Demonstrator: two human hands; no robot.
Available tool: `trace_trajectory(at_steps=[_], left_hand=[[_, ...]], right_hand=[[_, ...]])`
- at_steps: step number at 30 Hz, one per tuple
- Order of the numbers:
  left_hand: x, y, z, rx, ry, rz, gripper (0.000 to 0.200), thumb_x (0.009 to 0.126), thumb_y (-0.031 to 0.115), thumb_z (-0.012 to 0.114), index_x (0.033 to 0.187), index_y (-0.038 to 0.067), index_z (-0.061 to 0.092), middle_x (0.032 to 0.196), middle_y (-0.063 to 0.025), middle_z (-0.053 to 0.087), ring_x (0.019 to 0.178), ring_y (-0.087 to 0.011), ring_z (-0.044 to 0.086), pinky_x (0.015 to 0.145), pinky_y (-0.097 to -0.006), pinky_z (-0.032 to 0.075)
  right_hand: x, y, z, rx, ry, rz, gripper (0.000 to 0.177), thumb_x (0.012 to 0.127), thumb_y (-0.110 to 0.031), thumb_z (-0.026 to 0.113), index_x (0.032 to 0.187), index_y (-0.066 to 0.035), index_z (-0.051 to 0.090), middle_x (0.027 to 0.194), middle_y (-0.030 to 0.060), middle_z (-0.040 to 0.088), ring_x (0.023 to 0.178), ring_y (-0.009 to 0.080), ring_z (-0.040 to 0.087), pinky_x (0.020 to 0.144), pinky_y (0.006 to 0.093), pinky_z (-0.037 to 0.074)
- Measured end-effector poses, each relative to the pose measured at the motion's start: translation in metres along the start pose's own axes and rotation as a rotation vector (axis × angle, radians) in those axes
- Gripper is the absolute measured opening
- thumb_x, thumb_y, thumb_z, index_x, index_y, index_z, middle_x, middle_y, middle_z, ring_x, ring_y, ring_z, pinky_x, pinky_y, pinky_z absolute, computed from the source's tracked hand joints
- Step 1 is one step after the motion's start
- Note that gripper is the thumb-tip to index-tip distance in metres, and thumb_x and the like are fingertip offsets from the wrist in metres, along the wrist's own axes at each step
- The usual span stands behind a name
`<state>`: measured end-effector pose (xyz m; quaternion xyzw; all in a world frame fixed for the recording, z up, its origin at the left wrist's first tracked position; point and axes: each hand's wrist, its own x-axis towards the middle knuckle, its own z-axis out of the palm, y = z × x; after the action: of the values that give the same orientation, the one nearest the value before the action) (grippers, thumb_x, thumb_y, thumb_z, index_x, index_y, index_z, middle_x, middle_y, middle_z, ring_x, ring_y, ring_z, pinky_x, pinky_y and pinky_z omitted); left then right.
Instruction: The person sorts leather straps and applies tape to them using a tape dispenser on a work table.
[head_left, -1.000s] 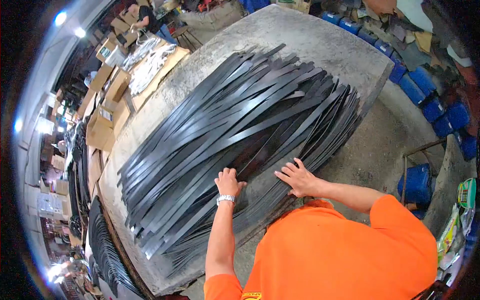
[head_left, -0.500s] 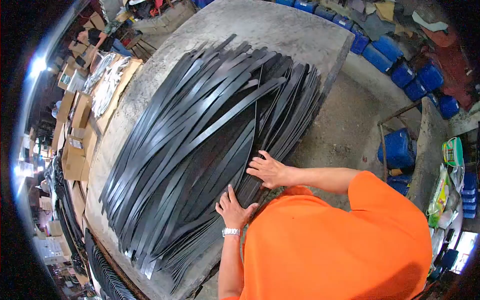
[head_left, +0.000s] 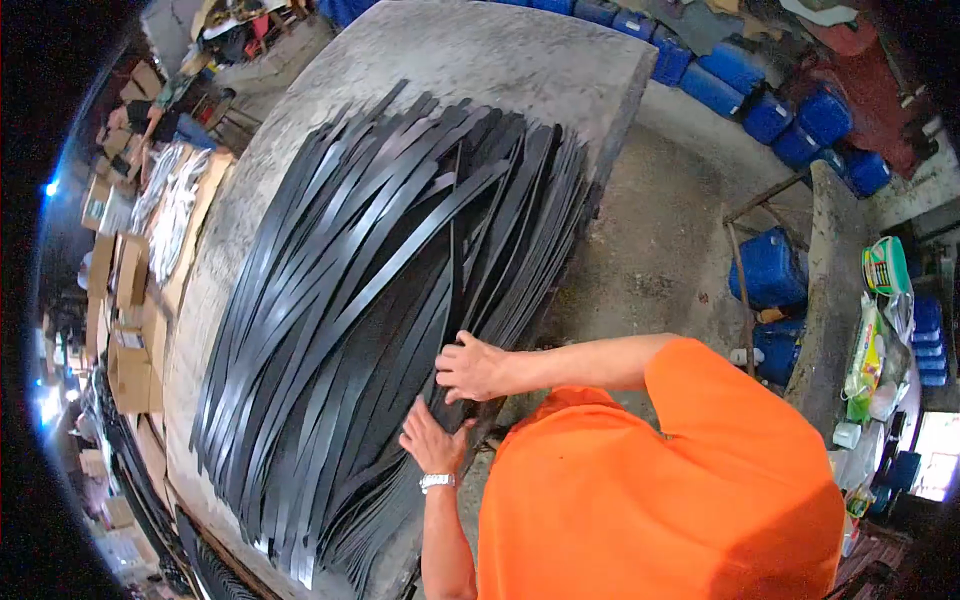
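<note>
A wide pile of long black flat strips (head_left: 330, 290), looking like leather or rubber, lies fanned out in front of me. My left hand (head_left: 433, 442), with a metal watch at the wrist, rests on the near edge of the pile, thumb and fingers apart. Just above it, my right hand (head_left: 472, 368) has its fingers curled over the strips at that same edge. One narrow strip (head_left: 457, 255) runs upward from beside the right hand across the others. My palms hide the strip parts beneath them.
The strips lie on a grey slab table (head_left: 500, 60). Cardboard boxes (head_left: 130, 370) and white bundled strips (head_left: 178, 215) are at left, near another person (head_left: 150, 118). Blue containers (head_left: 708, 90) line the far right, and a green-lidded bucket (head_left: 886, 266) stands farther right.
The view has shifted, so the pile and hands sit farther left. My right hand's fingers have gone from spread to curled over the strips. My left hand stays spread beside it.
</note>
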<state>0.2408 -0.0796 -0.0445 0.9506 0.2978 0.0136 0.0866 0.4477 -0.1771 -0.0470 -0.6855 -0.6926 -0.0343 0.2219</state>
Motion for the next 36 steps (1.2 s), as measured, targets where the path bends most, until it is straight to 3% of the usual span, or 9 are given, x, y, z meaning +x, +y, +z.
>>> trace_trajectory(at_steps=[4, 10, 13, 20, 22, 25, 28, 32, 36], left_hand=[[0.005, -0.028, -0.008, 0.031, 0.037, -0.060, 0.108, 0.067, 0.069, 0.078, 0.146, 0.004, 0.043, 0.132, -0.0156, 0.057, 0.119, -0.0357, 0.052, 0.096, -0.0507, 0.037], [-0.004, -0.049, -0.013, -0.024, -0.123, -0.149, 0.118, 0.059, 0.064, 0.087, 0.151, 0.007, 0.038, 0.144, -0.0173, 0.048, 0.133, -0.0371, 0.043, 0.108, -0.0528, 0.030], [0.019, -0.020, -0.017, -0.059, -0.122, -0.090, 0.125, 0.053, 0.062, 0.090, 0.151, 0.006, 0.037, 0.143, -0.0198, 0.050, 0.134, -0.0382, 0.044, 0.110, -0.0529, 0.031], [0.063, 0.073, 0.008, -0.102, -0.010, -0.040, 0.117, 0.058, 0.069, 0.083, 0.148, 0.008, 0.042, 0.137, -0.0161, 0.053, 0.128, -0.0360, 0.047, 0.106, -0.0517, 0.034], [0.047, 0.077, 0.012, -0.096, -0.006, -0.016, 0.115, 0.059, 0.072, 0.081, 0.147, 0.009, 0.043, 0.135, -0.0163, 0.053, 0.124, -0.0362, 0.049, 0.102, -0.0521, 0.035], [0.026, 0.085, 0.014, -0.055, -0.031, -0.036, 0.121, 0.058, 0.072, 0.082, 0.150, 0.006, 0.039, 0.137, -0.0195, 0.052, 0.125, -0.0377, 0.048, 0.105, -0.0526, 0.033], [0.044, 0.083, 0.007, -0.094, -0.043, -0.067, 0.127, 0.057, 0.071, 0.083, 0.154, 0.005, 0.034, 0.140, -0.0215, 0.050, 0.128, -0.0390, 0.047, 0.108, -0.0532, 0.032], [0.050, 0.088, -0.001, -0.111, -0.120, -0.165, 0.133, 0.056, 0.067, 0.086, 0.157, 0.004, 0.028, 0.145, -0.0223, 0.047, 0.131, -0.0398, 0.044, 0.110, -0.0532, 0.031], [0.035, 0.095, 0.014, -0.090, -0.026, -0.167, 0.127, 0.057, 0.065, 0.087, 0.155, 0.006, 0.033, 0.136, -0.0191, 0.052, 0.126, -0.0382, 0.047, 0.106, -0.0514, 0.034]], right_hand=[[-0.012, 0.078, -0.065, -0.165, -0.087, 0.191, 0.030, 0.088, -0.048, 0.067, 0.087, -0.019, 0.063, 0.090, 0.0017, 0.055, 0.094, 0.0200, 0.057, 0.085, 0.0450, 0.042], [-0.099, 0.185, -0.103, -0.423, 0.024, 0.261, 0.039, 0.083, -0.040, 0.074, 0.115, -0.020, 0.063, 0.108, 0.0019, 0.058, 0.112, 0.0217, 0.055, 0.096, 0.0500, 0.039], [-0.085, 0.169, -0.099, -0.373, 0.067, 0.374, 0.046, 0.081, -0.040, 0.076, 0.121, -0.019, 0.064, 0.119, 0.0047, 0.057, 0.122, 0.0255, 0.051, 0.103, 0.0561, 0.036], [0.026, 0.085, -0.027, -0.113, 0.055, -0.011, 0.045, 0.089, -0.048, 0.066, 0.120, -0.015, 0.066, 0.119, 0.0055, 0.060, 0.122, 0.0243, 0.053, 0.110, 0.0614, 0.029], [0.017, 0.068, -0.027, -0.092, -0.423, 0.064, 0.046, 0.088, -0.049, 0.066, 0.115, -0.012, 0.067, 0.115, 0.0062, 0.060, 0.115, 0.0243, 0.055, 0.111, 0.0586, 0.030], [-0.038, 0.065, -0.035, 0.029, -0.130, -0.053, 0.043, 0.086, -0.046, 0.069, 0.113, -0.012, 0.064, 0.114, 0.0087, 0.059, 0.107, 0.0256, 0.055, 0.108, 0.0505, 0.034], [-0.026, 0.082, -0.032, 0.054, -0.046, -0.080, 0.040, 0.084, -0.044, 0.072, 0.107, -0.013, 0.064, 0.112, 0.0085, 0.057, 0.110, 0.0258, 0.052, 0.102, 0.0460, 0.036], [-0.024, 0.082, -0.037, 0.034, 0.033, -0.011, 0.043, 0.083, -0.040, 0.074, 0.115, -0.013, 0.064, 0.119, 0.0089, 0.056, 0.111, 0.0271, 0.052, 0.092, 0.0427, 0.040], [-0.054, 0.080, -0.043, 0.061, -0.057, -0.027, 0.037, 0.084, -0.037, 0.073, 0.108, -0.011, 0.062, 0.114, 0.0076, 0.058, 0.107, 0.0252, 0.055, 0.089, 0.0412, 0.042]])
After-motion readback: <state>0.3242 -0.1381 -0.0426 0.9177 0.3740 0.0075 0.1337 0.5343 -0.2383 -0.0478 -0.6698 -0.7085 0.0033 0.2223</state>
